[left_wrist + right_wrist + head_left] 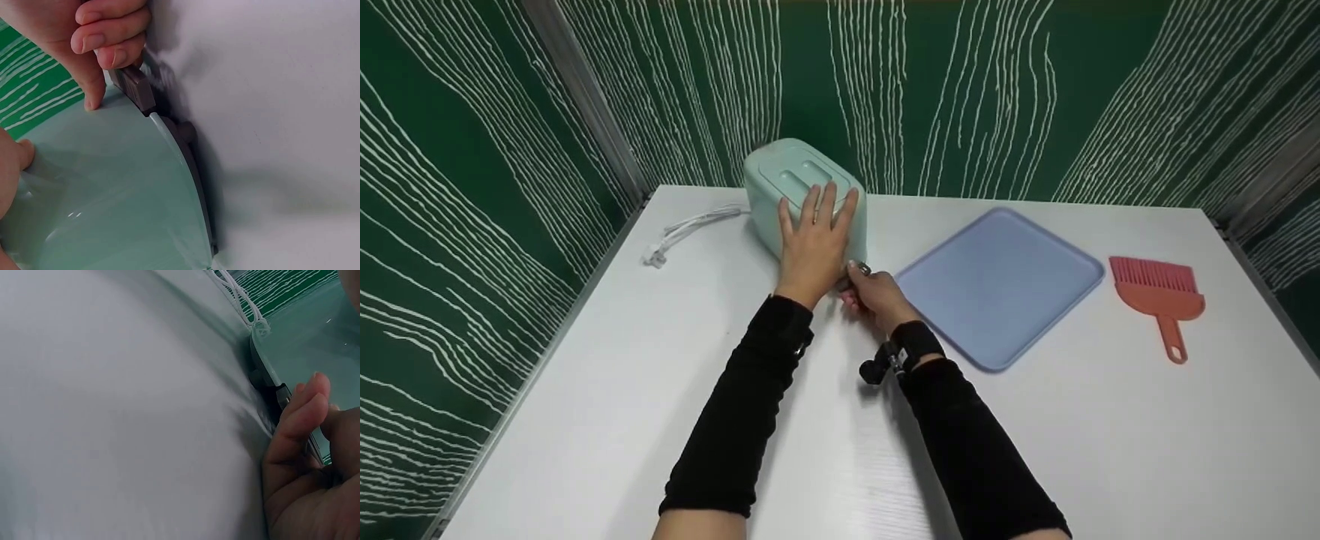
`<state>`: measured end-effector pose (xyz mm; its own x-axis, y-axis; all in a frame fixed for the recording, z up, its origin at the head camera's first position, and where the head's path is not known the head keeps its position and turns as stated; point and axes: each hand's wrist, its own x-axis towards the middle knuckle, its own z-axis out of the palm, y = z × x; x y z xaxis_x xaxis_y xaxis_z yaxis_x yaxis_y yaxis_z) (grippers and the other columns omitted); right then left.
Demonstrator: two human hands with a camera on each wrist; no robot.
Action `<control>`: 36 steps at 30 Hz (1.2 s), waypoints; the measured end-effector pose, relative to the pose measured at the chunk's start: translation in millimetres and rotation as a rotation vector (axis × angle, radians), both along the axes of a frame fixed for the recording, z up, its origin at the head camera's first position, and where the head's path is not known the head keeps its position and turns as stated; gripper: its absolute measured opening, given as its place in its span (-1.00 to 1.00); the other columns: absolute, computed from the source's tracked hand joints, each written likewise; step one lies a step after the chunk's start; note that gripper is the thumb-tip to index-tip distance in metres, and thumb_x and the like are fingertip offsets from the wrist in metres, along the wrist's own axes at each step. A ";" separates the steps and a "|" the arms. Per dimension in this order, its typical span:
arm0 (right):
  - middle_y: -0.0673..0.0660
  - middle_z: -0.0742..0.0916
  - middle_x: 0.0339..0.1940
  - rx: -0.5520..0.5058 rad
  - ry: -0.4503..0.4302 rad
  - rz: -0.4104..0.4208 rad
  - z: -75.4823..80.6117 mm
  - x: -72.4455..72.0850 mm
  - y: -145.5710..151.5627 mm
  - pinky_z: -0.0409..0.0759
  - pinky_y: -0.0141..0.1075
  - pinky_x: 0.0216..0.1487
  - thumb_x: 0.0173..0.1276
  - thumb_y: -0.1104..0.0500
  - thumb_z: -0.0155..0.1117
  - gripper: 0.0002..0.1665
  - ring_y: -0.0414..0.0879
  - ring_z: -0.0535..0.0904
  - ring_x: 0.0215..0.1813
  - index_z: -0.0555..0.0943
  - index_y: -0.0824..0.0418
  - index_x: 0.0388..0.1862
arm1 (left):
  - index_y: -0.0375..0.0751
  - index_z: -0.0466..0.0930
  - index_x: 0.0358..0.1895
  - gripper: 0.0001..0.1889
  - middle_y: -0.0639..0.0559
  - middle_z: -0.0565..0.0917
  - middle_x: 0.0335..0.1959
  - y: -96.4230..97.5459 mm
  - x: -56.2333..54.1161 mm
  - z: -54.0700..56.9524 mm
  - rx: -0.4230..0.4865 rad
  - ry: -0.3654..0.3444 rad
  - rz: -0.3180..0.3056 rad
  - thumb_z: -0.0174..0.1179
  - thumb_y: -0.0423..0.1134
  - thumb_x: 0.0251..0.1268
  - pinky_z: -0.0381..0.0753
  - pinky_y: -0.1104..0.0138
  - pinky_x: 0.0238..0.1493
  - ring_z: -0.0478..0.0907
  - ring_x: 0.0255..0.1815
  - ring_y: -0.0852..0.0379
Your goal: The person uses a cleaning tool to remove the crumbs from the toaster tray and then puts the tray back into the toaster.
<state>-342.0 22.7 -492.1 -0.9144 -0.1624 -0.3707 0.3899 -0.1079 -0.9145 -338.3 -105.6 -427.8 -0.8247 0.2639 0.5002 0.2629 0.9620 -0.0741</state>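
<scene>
Bracing the toaster (771,196) appears to be the function of the left hand (814,251), which lies on its top near the slots, fingers extended and spread, gripping nothing. The toaster stands at the rear of the white table (585,420), left of centre. The right hand (881,294) is clamped on a dark, flat piece (135,90) at the toaster's lower edge, its fingers curled round it.

The step in hand is judged to be the handling of a removable base part, probably a crumb tray. Direction of travel, out or in, cannot be determined. If removal is intended, the next move calls for a straight, level pull while the left hand steadies the body; the blue tray (1001,289), near the toaster on the right, could receive the part. Tipping it could spill any crumbs.

Limits of view: the right hand covers much of the dark piece, so its length and depth of seating are hidden. Most of the toaster's underside is concealed. The left-wrist view cuts off the left hand at the frame edge. A small shiny item (864,268) beside the right thumb is too small to identify.
</scene>
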 end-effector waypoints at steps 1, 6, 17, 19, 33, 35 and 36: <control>-0.04 0.62 -0.73 0.010 0.002 -0.004 -0.3 -0.1 -0.4 0.45 -0.52 -0.66 0.76 -0.04 0.07 -0.44 -0.31 0.47 -0.73 0.62 0.32 -0.39 | 0.09 0.16 0.74 -0.30 -0.14 0.27 0.72 -0.2 0.0 0.0 0.000 -0.001 0.000 0.17 -0.13 0.65 0.08 -0.37 0.67 0.18 0.75 -0.16; -0.03 0.62 -0.74 0.026 0.015 -0.017 -0.7 1.5 -1.2 0.46 -0.51 -0.66 0.76 -0.02 0.06 -0.46 -0.31 0.48 -0.74 0.60 0.33 -0.38 | 0.09 0.14 0.74 -0.28 -0.15 0.27 0.72 -0.1 0.2 0.0 0.005 -0.006 -0.003 0.18 -0.19 0.63 0.07 -0.37 0.67 0.17 0.75 -0.17; -0.02 0.67 -0.78 0.122 0.075 -0.032 -2.1 2.7 -0.9 0.53 -0.50 -0.62 0.75 0.02 0.09 -0.46 -0.31 0.57 -0.75 0.66 0.37 -0.38 | 0.10 0.15 0.74 -0.28 -0.14 0.26 0.73 0.0 0.6 1.9 0.019 -0.020 -0.010 0.20 -0.14 0.64 0.06 -0.37 0.67 0.16 0.76 -0.17; -0.04 0.67 -0.79 0.156 0.079 -0.027 -2.0 3.0 -0.8 0.52 -0.50 -0.63 0.74 0.00 0.10 -0.44 -0.32 0.57 -0.75 0.66 0.34 -0.41 | 0.11 0.14 0.74 -0.27 -0.14 0.25 0.73 -0.5 0.6 1.4 0.016 -0.024 -0.007 0.21 -0.12 0.64 0.05 -0.37 0.68 0.16 0.76 -0.17; -0.08 0.66 -0.81 0.368 0.073 -0.028 -5.3 -3.0 2.3 0.55 -0.50 -0.58 0.66 -0.11 0.23 -0.44 -0.34 0.58 -0.76 0.70 0.42 -0.20 | 0.11 0.12 0.75 -0.28 -0.13 0.22 0.74 -1.4 0.9 1.6 0.025 -0.049 -0.013 0.15 -0.20 0.65 0.00 -0.38 0.69 0.13 0.77 -0.17; -0.09 0.64 -0.82 0.408 0.079 -0.030 -5.3 -3.7 2.8 0.53 -0.50 -0.58 0.64 -0.11 0.26 -0.44 -0.34 0.56 -0.76 0.70 0.43 -0.16 | 0.11 0.12 0.75 -0.29 -0.13 0.23 0.74 -1.8 0.7 1.6 0.022 -0.046 -0.013 0.15 -0.16 0.66 0.01 -0.38 0.69 0.13 0.77 -0.17; -0.10 0.64 -0.82 0.418 0.084 -0.032 -5.3 -3.8 3.1 0.53 -0.50 -0.58 0.63 -0.11 0.28 -0.45 -0.35 0.55 -0.76 0.70 0.44 -0.14 | 0.11 0.12 0.75 -0.29 -0.14 0.23 0.74 -2.1 0.6 1.3 0.020 -0.040 -0.014 0.15 -0.15 0.66 0.01 -0.38 0.68 0.14 0.77 -0.17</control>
